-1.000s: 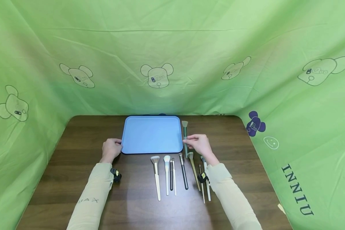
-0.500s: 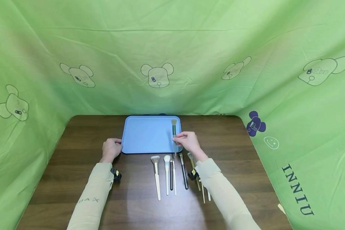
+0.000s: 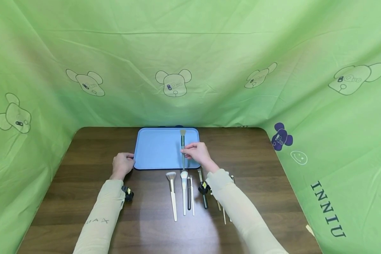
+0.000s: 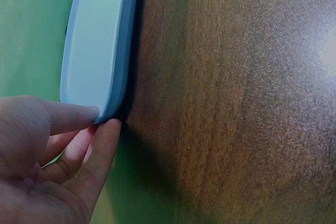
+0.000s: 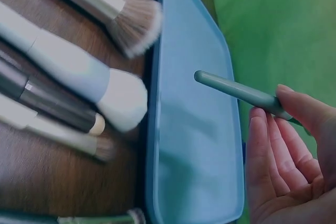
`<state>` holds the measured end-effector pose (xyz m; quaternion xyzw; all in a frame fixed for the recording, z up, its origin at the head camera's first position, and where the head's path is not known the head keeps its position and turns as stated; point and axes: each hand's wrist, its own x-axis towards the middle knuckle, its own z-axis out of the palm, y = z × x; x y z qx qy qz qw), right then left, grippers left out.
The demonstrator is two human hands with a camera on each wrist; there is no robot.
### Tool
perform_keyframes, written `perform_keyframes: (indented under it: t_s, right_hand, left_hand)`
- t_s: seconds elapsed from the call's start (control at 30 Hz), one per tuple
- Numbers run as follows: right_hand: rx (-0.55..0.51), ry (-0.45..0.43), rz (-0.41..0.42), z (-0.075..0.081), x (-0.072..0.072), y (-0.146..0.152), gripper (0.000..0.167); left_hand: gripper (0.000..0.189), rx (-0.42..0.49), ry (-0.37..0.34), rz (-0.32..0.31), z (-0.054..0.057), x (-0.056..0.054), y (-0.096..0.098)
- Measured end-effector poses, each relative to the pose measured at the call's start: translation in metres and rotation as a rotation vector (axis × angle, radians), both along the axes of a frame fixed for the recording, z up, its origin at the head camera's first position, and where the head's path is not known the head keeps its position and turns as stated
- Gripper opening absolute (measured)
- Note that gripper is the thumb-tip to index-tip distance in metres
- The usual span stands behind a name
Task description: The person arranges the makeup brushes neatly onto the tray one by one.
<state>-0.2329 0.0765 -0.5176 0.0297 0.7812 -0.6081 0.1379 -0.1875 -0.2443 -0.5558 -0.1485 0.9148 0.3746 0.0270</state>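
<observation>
A light blue tray (image 3: 155,148) lies near the table's far edge. At its near left corner my left hand (image 3: 123,165) pinches the rim, thumb (image 4: 79,116) on top and fingers against the edge. My right hand (image 3: 198,153) holds a green makeup brush (image 3: 182,141) between thumb and fingers, over the tray's right half. The brush's bristles point toward the far edge. Its rounded handle end (image 5: 210,78) shows above the tray in the right wrist view, casting a shadow there.
In front of the tray lie a wide white-handled brush (image 3: 173,195), a white fluffy brush (image 3: 184,190), a short dark brush (image 3: 188,195) and a thin white brush (image 3: 192,197). A black-handled brush (image 3: 205,201) and several others are partly hidden by the right sleeve. Green cloth (image 3: 209,53) surrounds the table.
My right hand has carried the green brush leftward, from beside the tray's right edge to above the tray. My left hand and the tray have stayed put.
</observation>
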Motion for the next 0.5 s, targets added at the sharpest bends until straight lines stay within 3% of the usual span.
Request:
perform_keyframes:
  t_s: [0.5]
  right_hand:
    - [0.000, -0.009, 0.079, 0.004, -0.017, -0.032, 0.026]
  left_hand:
    - [0.030, 0.018, -0.004, 0.006, 0.000, 0.001, 0.000]
